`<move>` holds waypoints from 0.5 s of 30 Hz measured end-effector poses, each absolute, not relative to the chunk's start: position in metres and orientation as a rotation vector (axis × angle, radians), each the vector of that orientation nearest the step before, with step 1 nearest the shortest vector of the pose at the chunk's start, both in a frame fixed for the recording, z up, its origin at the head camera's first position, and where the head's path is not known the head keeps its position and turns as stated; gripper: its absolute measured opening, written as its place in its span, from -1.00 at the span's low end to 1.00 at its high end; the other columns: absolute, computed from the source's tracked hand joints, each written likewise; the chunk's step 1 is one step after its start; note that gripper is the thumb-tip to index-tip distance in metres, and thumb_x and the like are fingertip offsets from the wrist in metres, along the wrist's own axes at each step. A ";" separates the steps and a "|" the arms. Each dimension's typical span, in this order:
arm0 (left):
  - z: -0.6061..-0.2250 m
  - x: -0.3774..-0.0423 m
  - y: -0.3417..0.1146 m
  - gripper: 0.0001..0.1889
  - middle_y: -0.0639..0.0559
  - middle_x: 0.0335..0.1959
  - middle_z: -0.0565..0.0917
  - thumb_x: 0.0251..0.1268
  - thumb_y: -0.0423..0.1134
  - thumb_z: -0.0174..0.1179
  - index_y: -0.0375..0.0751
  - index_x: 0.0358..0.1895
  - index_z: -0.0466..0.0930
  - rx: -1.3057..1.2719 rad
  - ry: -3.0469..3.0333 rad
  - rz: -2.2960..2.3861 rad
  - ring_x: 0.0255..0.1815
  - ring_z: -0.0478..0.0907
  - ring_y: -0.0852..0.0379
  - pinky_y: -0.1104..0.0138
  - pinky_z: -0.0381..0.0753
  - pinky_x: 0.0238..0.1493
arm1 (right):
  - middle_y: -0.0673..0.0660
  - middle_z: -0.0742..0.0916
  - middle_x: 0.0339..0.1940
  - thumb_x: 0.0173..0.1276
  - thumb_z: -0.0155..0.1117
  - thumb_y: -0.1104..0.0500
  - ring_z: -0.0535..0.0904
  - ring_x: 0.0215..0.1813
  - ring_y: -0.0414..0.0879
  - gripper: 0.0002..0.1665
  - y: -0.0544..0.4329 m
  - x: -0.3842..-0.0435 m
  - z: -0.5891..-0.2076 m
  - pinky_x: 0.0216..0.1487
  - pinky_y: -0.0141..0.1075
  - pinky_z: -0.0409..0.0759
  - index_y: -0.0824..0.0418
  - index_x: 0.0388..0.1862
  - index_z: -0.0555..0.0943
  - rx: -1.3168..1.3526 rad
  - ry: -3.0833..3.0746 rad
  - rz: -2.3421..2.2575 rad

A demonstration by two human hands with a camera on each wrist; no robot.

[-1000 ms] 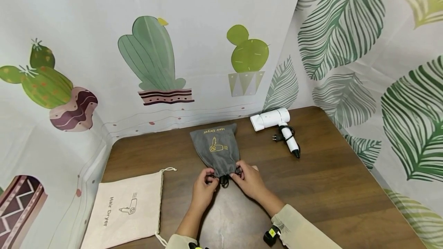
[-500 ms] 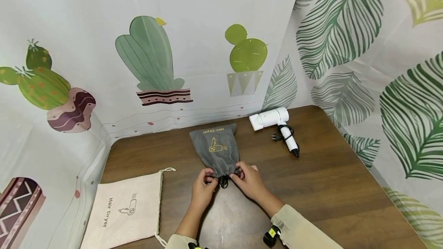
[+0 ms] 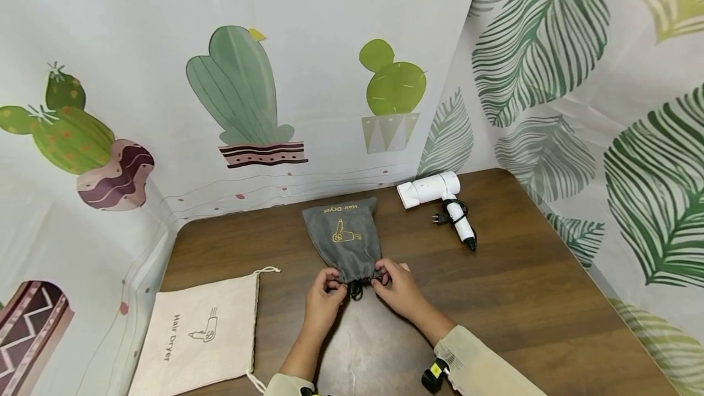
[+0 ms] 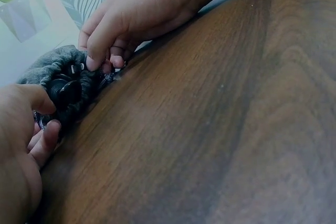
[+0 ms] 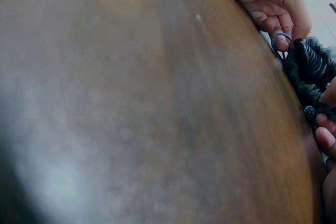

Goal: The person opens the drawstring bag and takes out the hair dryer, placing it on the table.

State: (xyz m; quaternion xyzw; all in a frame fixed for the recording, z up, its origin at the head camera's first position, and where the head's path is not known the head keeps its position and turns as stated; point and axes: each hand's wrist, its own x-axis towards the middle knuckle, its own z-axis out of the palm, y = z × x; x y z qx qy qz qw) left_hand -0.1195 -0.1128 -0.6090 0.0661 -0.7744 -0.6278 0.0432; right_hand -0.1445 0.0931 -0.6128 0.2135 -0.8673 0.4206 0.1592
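Note:
A grey drawstring pouch (image 3: 346, 237) with a yellow "Hair Dryer" print lies on the table, its gathered mouth towards me. Black coiled cord (image 3: 355, 289) pokes out of that mouth; the inside of the pouch is hidden. At the left of the opening, my left hand (image 3: 323, 298) pinches the drawstring, and a loop of the drawstring (image 5: 274, 39) shows at its fingers in the right wrist view. On the opposite side my right hand (image 3: 400, 289) pinches the drawstring between thumb and curled fingers, close against the gathered cloth.
A white hair dryer (image 3: 429, 190) with its black cord wound round the handle lies at the back right. At the front left, a cream drawstring bag (image 3: 203, 332) is spread flat. Patterned curtains (image 3: 324, 78) stand behind the brown table (image 3: 522, 298).
My right hand has shifted slightly to the right, its thumb drawing away from the middle of the pouch's mouth. The left hand and the pouch have hardly moved.

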 end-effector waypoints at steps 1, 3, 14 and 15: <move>-0.609 -0.120 -0.113 -0.69 -0.14 -0.29 0.65 0.10 -0.47 0.35 -0.17 -0.08 0.56 0.193 -2.372 -1.914 -0.50 0.54 0.28 0.41 0.61 -0.54 | -0.02 0.65 -0.47 0.10 0.48 0.29 0.57 -0.41 -0.13 -0.65 0.093 -0.145 -0.613 -0.06 -0.19 0.38 0.23 -0.13 0.57 0.607 -2.476 1.198; -0.610 -0.120 -0.113 -0.69 -0.09 -0.30 0.65 0.10 -0.46 0.35 -0.13 -0.09 0.56 0.186 -2.382 -1.893 -0.47 0.55 0.29 0.42 0.60 -0.52 | -0.03 0.65 -0.48 0.10 0.48 0.29 0.57 -0.42 -0.14 -0.66 0.093 -0.145 -0.613 -0.06 -0.19 0.39 0.22 -0.14 0.58 0.600 -2.470 1.193; -0.609 -0.116 -0.111 -0.70 0.00 -0.27 0.66 0.10 -0.43 0.36 -0.07 -0.11 0.58 0.208 -2.391 -1.755 -0.35 0.53 0.27 0.47 0.52 -0.45 | -0.12 0.63 -0.49 0.23 0.49 0.21 0.54 -0.37 -0.20 -0.76 0.095 -0.143 -0.612 -0.07 -0.22 0.40 0.13 -0.22 0.59 0.581 -2.495 1.249; -0.609 -0.116 -0.110 -0.70 -0.01 -0.27 0.66 0.10 -0.43 0.36 -0.07 -0.11 0.58 0.211 -2.391 -1.753 -0.35 0.53 0.28 0.47 0.52 -0.45 | -0.13 0.63 -0.49 0.23 0.49 0.20 0.53 -0.35 -0.19 -0.77 0.096 -0.143 -0.612 -0.09 -0.24 0.40 0.12 -0.23 0.59 0.572 -2.499 1.267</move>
